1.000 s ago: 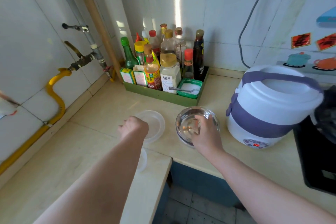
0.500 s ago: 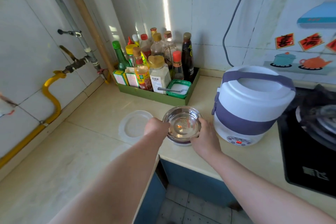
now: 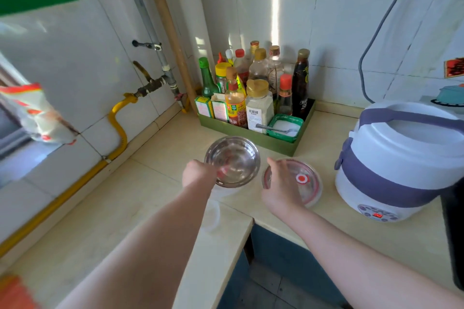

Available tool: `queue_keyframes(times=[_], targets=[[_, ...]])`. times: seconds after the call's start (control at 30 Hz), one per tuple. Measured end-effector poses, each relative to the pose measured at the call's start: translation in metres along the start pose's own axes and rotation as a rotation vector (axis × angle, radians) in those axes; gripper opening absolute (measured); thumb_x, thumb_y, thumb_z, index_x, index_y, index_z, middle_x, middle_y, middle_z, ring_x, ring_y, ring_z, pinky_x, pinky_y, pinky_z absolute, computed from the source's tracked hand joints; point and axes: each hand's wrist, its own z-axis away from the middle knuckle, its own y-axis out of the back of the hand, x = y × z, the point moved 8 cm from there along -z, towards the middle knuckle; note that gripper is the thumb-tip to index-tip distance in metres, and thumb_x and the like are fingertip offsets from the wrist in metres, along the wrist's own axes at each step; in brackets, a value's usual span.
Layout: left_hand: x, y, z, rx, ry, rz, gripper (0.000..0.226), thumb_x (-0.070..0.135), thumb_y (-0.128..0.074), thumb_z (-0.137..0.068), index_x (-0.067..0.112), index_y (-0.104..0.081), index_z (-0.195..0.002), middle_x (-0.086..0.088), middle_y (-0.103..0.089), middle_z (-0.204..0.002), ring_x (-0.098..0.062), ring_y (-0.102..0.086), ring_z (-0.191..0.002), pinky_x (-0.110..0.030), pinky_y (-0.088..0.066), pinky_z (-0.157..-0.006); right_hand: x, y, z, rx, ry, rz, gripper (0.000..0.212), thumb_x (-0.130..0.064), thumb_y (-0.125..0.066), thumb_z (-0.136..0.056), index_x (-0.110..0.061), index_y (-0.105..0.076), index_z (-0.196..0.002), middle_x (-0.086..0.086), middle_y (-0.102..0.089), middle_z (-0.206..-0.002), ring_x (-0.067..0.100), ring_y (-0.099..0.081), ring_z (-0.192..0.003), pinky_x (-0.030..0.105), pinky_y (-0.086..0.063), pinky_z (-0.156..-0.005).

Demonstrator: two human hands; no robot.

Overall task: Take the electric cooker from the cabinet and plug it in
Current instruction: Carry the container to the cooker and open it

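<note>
Bowl (image 3: 232,161) now lifted left, gripped by left hand (image 3: 198,175); right hand (image 3: 281,183) grasps uncovered lidded dish (image 3: 305,183).

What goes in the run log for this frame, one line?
left hand: gripping steel bowl rim | right hand: on lidded clear container | electric cooker: on counter, display lit | plug: not visible

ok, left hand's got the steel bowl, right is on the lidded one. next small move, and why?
Probably set the steel bowl down on the bare counter to its left. The left hand holds it by the rim; the right hand rests on the lidded bowl; the cooker already shows a lit display.
</note>
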Motion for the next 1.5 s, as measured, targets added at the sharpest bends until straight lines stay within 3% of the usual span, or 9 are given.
queue_keyframes(times=[0.2,0.4,0.6,0.67,0.73,0.8,1.0,1.27,1.5], targets=[[-0.026,0.004,-0.031,-0.033,0.086,-0.062,0.008,0.005,-0.05,-0.085,0.002,-0.053,-0.078,-0.008,-0.05,-0.066,-0.026,-0.054,-0.06,-0.028,-0.048,-0.056,0.003,-0.025,-0.004,-0.063,-0.1,0.031,0.074,-0.001,-0.05,-0.086,-0.025,-0.022,-0.15,0.008,0.002,-0.163,0.025,-0.008,-0.15,0.041,-0.019,-0.116],[-0.035,-0.008,-0.045,-0.076,0.108,-0.036,0.014,0.011,-0.052,-0.084,0.004,-0.052,-0.073,-0.018,-0.068,-0.085,-0.033,-0.07,-0.09,-0.039,-0.057,-0.08,0.009,-0.032,-0.007,-0.015,-0.132,0.004,0.069,0.0,-0.049,-0.087,-0.024,-0.027,-0.148,0.007,-0.003,-0.163,0.021,-0.003,-0.15,0.037,-0.018,-0.115],[-0.047,-0.004,-0.051,-0.054,0.119,0.002,0.02,0.011,-0.051,-0.083,-0.001,-0.062,-0.095,-0.021,-0.069,-0.103,-0.035,-0.069,-0.096,-0.038,-0.057,-0.075,0.0,-0.039,-0.004,-0.017,-0.093,0.022,0.067,0.001,-0.049,-0.085,-0.024,-0.032,-0.145,0.007,-0.017,-0.16,0.023,-0.01,-0.149,0.036,-0.025,-0.113],[-0.05,0.001,-0.049,-0.058,0.117,-0.001,0.025,0.015,-0.054,-0.082,-0.001,-0.063,-0.099,-0.02,-0.069,-0.094,-0.035,-0.07,-0.089,-0.039,-0.058,-0.073,-0.004,-0.041,-0.002,-0.039,-0.079,0.011,0.067,0.001,-0.049,-0.084,-0.023,-0.034,-0.145,0.008,-0.023,-0.158,0.025,-0.017,-0.147,0.037,-0.029,-0.113],[-0.053,0.011,-0.04,-0.065,0.106,0.01,0.017,0.019,-0.06,-0.082,0.003,-0.059,-0.077,-0.015,-0.059,-0.064,-0.029,-0.06,-0.058,-0.03,-0.05,-0.056,-0.008,-0.046,0.002,-0.071,-0.047,0.023,0.066,0.001,-0.048,-0.082,-0.023,-0.038,-0.143,0.009,-0.03,-0.154,0.026,-0.027,-0.142,0.037,-0.034,-0.111],[-0.062,0.016,-0.032,-0.083,0.135,0.036,0.023,0.023,-0.064,-0.084,0.008,-0.054,-0.07,-0.007,-0.048,-0.057,-0.022,-0.046,-0.048,-0.023,-0.04,-0.05,-0.009,-0.053,0.005,-0.11,-0.029,0.039,0.066,0.0,-0.047,-0.081,-0.025,-0.04,-0.141,0.011,-0.027,-0.155,0.026,-0.029,-0.141,0.038,-0.035,-0.11],[-0.097,0.02,-0.006,-0.16,0.193,0.137,0.029,0.028,-0.07,-0.078,0.005,-0.063,-0.092,-0.008,-0.059,-0.081,-0.022,-0.048,-0.064,-0.024,-0.036,-0.056,-0.014,-0.084,0.023,-0.296,-0.012,0.056,0.066,-0.003,-0.044,-0.085,-0.034,-0.035,-0.143,0.004,0.004,-0.163,0.03,-0.006,-0.149,0.041,-0.029,-0.115],[-0.113,0.024,0.016,-0.087,0.158,-0.215,0.007,0.013,-0.059,-0.077,0.007,-0.054,-0.076,-0.006,-0.053,-0.066,-0.029,-0.061,-0.066,-0.023,-0.039,-0.055,-0.017,-0.091,0.039,-0.375,0.023,0.045,0.066,-0.005,-0.044,-0.085,-0.032,-0.032,-0.145,0.004,0.006,-0.163,0.031,-0.003,-0.149,0.039,-0.023,-0.118],[-0.073,0.032,0.013,0.019,0.049,0.002,0.009,0.012,-0.058,-0.078,0.009,-0.066,-0.077,-0.006,-0.052,-0.062,-0.024,-0.048,-0.056,-0.022,-0.036,-0.051,-0.013,-0.07,0.029,-0.301,0.029,0.044,0.066,-0.005,-0.046,-0.083,-0.031,-0.036,-0.143,0.009,0.004,-0.162,0.029,-0.011,-0.149,0.038,-0.03,-0.114]])
